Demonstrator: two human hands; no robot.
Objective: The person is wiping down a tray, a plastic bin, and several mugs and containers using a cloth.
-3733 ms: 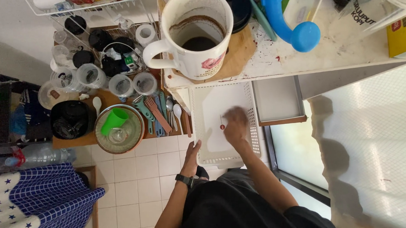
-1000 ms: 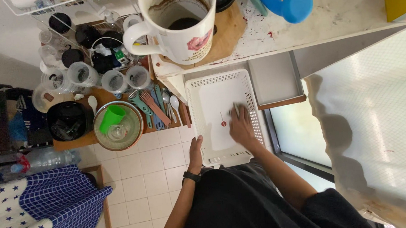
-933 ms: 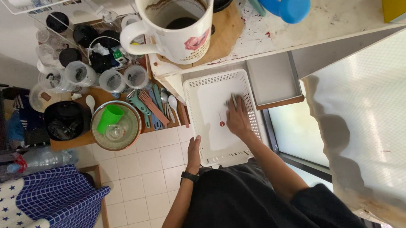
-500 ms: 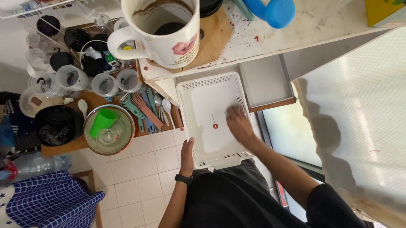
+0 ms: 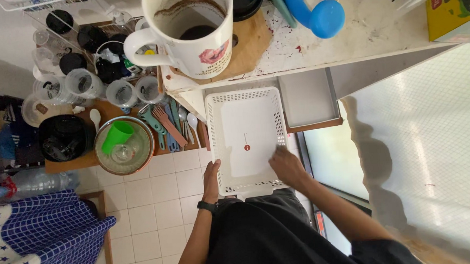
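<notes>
In the head view, you look straight down at a white perforated plastic basket (image 5: pixel 245 139) in the middle of the frame. Around it many things stand. Above it, in the upper middle, a large white mug (image 5: pixel 190 29) with a dark residue inside sits on a wooden board (image 5: pixel 255 40) on a stained white counter (image 5: pixel 367 36), and a blue dumbbell-shaped object (image 5: pixel 314 9) lies to the right of the mug. At the left of the basket, plastic forks and spoons (image 5: pixel 175 126) lie on a wooden shelf, next to a round bowl holding a green cup (image 5: pixel 117 137). Clear jars (image 5: pixel 82 85) and black lids fill the upper left. A blue checked cloth (image 5: pixel 46 232) is in the lower left, over the white floor tiles (image 5: pixel 159 197).

Your left hand (image 5: pixel 212 175) rests against the lower left edge of the basket, fingers together and laid flat on the rim. Your right hand (image 5: pixel 285 164) is at the lower right of the basket, on or just inside its right wall; the fingers are curled, but you cannot tell if they pinch something.

The basket is rectangular. Its long axis runs from the top of the frame to the bottom, the open side faces up to you, and a small red sticker (image 5: pixel 246 147) is on its floor.
</notes>
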